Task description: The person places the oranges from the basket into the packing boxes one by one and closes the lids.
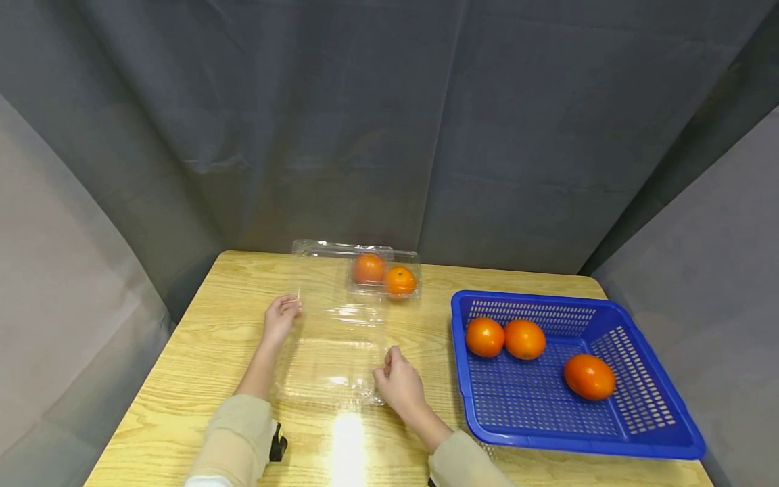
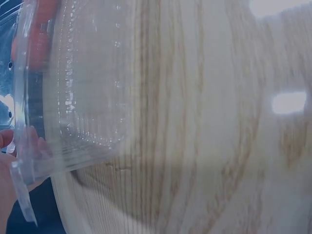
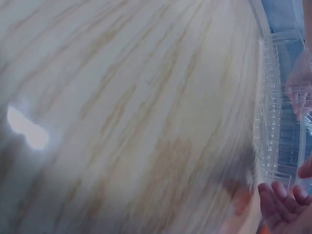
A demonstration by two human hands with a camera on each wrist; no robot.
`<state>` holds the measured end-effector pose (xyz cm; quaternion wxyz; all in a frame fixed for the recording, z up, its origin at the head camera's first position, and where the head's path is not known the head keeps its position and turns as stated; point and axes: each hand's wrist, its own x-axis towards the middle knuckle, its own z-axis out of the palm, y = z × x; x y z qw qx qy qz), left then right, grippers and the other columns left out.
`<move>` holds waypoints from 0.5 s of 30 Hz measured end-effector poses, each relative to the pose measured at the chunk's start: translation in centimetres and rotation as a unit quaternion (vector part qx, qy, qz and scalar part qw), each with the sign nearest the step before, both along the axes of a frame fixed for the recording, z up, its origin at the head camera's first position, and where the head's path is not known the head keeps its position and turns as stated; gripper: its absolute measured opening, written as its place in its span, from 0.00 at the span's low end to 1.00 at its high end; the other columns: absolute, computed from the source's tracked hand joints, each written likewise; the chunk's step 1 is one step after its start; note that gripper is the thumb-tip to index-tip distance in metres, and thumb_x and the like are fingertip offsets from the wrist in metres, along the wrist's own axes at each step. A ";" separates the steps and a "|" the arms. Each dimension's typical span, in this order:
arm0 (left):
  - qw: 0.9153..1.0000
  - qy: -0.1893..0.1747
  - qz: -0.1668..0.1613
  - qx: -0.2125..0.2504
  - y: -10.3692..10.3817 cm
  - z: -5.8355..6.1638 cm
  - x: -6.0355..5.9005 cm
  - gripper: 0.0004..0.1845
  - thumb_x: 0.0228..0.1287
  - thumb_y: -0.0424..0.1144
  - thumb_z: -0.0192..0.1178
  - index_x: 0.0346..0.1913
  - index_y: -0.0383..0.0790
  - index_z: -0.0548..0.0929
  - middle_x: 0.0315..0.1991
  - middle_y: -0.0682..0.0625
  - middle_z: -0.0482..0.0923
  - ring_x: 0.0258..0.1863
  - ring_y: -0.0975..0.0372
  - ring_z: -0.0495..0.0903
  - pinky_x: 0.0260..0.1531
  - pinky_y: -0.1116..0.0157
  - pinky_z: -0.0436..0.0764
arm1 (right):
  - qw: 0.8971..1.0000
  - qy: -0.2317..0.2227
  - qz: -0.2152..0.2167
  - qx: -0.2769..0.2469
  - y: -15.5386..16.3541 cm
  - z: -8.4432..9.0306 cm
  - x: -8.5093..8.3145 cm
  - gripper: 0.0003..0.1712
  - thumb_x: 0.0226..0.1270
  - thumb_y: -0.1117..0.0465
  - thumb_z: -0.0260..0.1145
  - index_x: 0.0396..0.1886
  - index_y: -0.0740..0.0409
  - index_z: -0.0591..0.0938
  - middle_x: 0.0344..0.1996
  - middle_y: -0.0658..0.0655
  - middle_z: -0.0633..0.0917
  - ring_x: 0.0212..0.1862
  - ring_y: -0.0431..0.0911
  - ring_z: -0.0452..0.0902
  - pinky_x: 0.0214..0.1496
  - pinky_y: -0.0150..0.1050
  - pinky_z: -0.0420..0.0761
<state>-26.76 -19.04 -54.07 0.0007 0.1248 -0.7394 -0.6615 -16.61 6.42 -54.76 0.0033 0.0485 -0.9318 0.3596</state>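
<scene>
Lying open on the wooden bench (image 1: 201, 352), the clear plastic clamshell (image 1: 337, 352) is stretching from the person's hands toward the far edge, where its back half is holding two oranges (image 1: 385, 274). The left hand (image 1: 281, 318) is touching the container's left rim with loosely curled fingers; whether it is actually pinching the edge is hard to tell from the head view, though the left wrist view is showing fingertips (image 2: 7, 141) right against the flange. The right hand (image 1: 398, 382) is pinching the near right corner of the empty half.

Judging by its look, the shell is very light, thin and springy, so it is likely flexing and crackling under any squeeze, and its glossy walls are probably slippery. The stiffer flanged rim and corners seem the best places to hold, with a hand on each side, since the fruit is weighting only the far end.

Beside it on the right, a blue basket (image 1: 657, 433) is holding three more oranges (image 1: 525, 339).
</scene>
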 end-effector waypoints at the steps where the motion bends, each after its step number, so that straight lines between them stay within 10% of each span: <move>1: 1.000 -0.001 -0.003 0.002 0.2 0.0 0.0 0.19 0.67 0.34 0.47 0.60 0.34 0.66 0.54 0.36 0.72 0.51 0.45 0.72 0.44 0.57 0.72 | 1.000 0.007 -0.004 0.011 0.1 0.0 0.0 0.07 0.57 0.59 0.56 0.31 0.58 0.69 0.13 0.47 0.66 0.12 0.36 0.56 0.11 0.28 0.58; 15: 1.000 0.006 -0.019 0.024 2.2 0.0 -0.4 0.20 0.66 0.34 0.49 0.60 0.33 0.65 0.55 0.34 0.70 0.52 0.43 0.71 0.53 0.50 0.69 | 0.984 0.066 -0.045 0.156 1.5 0.4 -0.2 0.10 0.51 0.57 0.61 0.26 0.56 0.70 0.19 0.51 0.71 0.18 0.44 0.66 0.15 0.37 0.64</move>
